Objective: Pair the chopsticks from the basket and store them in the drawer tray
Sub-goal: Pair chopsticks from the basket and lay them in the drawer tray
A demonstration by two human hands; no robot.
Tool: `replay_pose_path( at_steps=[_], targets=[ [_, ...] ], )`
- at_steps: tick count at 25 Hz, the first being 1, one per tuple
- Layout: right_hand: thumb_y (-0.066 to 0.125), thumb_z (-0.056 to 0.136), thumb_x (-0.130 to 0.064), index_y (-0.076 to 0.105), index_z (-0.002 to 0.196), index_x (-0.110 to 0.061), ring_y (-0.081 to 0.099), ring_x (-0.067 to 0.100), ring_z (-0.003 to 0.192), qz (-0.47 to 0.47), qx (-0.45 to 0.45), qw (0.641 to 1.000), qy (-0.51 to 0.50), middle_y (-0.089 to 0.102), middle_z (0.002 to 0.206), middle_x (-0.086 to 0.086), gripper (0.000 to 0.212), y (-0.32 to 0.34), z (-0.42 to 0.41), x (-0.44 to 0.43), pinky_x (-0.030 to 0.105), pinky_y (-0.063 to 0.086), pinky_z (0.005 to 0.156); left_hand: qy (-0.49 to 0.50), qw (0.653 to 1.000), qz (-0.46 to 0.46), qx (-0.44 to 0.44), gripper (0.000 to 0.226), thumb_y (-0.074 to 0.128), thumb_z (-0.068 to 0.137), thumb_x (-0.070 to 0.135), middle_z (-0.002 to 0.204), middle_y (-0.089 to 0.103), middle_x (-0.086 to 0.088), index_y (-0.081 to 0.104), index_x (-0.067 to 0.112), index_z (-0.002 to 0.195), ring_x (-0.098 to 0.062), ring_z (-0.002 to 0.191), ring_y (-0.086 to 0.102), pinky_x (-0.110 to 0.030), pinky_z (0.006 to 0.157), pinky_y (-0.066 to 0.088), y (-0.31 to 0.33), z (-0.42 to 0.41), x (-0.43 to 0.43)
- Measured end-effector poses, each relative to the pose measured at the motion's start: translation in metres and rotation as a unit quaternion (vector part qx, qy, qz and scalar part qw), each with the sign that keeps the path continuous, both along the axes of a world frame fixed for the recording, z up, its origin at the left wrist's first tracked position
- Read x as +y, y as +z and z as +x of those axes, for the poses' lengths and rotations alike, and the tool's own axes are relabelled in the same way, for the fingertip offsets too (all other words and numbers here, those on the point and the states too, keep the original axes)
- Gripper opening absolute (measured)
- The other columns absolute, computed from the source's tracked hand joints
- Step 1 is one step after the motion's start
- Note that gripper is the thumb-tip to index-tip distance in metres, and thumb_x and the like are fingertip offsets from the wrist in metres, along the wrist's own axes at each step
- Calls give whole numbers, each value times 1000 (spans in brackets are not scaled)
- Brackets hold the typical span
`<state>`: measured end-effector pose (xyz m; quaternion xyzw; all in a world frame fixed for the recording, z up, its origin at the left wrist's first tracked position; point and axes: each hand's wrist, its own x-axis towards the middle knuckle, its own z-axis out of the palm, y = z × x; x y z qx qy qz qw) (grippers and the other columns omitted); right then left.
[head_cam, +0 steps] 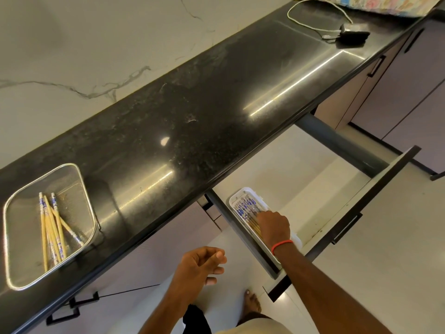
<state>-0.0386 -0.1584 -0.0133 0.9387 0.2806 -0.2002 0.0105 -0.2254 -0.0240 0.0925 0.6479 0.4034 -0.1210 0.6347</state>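
Note:
A steel mesh basket (14,239) stands at the left end of the black counter. Several yellow chopsticks with blue-and-white tops (51,229) lie in it. Below the counter a drawer (342,189) is pulled out, and a white tray (234,197) lies along its left side. Several matching chopsticks (248,208) rest in the tray. My right hand (274,224) reaches down into the tray with its fingers on those chopsticks; whether it grips any is hidden. My left hand (199,266) hovers below the counter edge, empty, fingers loosely curled and apart.
A black device (354,36) with a white cable (310,25) lies at the far right of the counter (192,112). The drawer front (361,206) juts out to my right. My bare foot (252,303) stands on the pale floor below.

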Motion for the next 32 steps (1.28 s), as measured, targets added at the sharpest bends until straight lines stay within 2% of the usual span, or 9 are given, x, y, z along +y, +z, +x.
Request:
replay_pose_path(
  at_steps=[5, 10, 16, 21, 32],
  targets=[
    [49, 95, -3, 62, 112, -13, 67, 30, 105, -36, 2, 998, 44, 69, 111, 9, 24, -9, -10, -4, 37, 53, 86, 1, 1000, 1, 4, 18, 59, 97, 27, 98, 78, -1, 72, 15, 102, -22, 91, 75, -28, 72, 59, 3, 1, 2],
    [51, 95, -3, 64, 111, -13, 66, 28, 106, -50, -11, 997, 53, 69, 111, 9, 23, -18, -11, -7, 38, 54, 87, 5, 1000, -2, 11, 21, 59, 96, 29, 100, 78, -2, 72, 14, 102, -23, 93, 75, -27, 71, 58, 4, -4, 4],
    [51, 97, -5, 64, 114, -10, 67, 28, 108, -39, 2, 998, 39, 69, 114, 10, 22, -20, -11, -6, 36, 55, 90, 14, 1000, -9, 22, 23, 58, 97, 30, 103, 77, -4, 71, 13, 106, -23, 94, 73, -28, 72, 57, 6, -14, 6],
    [51, 97, -4, 58, 121, -8, 58, 28, 116, -31, 16, 998, 44, 63, 121, 14, 25, -30, -14, -10, 35, 53, 96, 26, 999, -15, 33, 22, 59, 97, 30, 101, 78, -3, 72, 14, 105, -22, 93, 73, -29, 72, 57, 6, -20, 7],
    [52, 97, -7, 62, 121, -9, 65, 30, 114, -42, 38, 998, 6, 66, 122, 12, 25, -16, -17, -10, 36, 52, 96, 22, 998, -29, 44, 23, 57, 98, 29, 103, 76, -5, 71, 12, 105, -27, 95, 72, -32, 74, 57, -1, -27, 8]
  ],
)
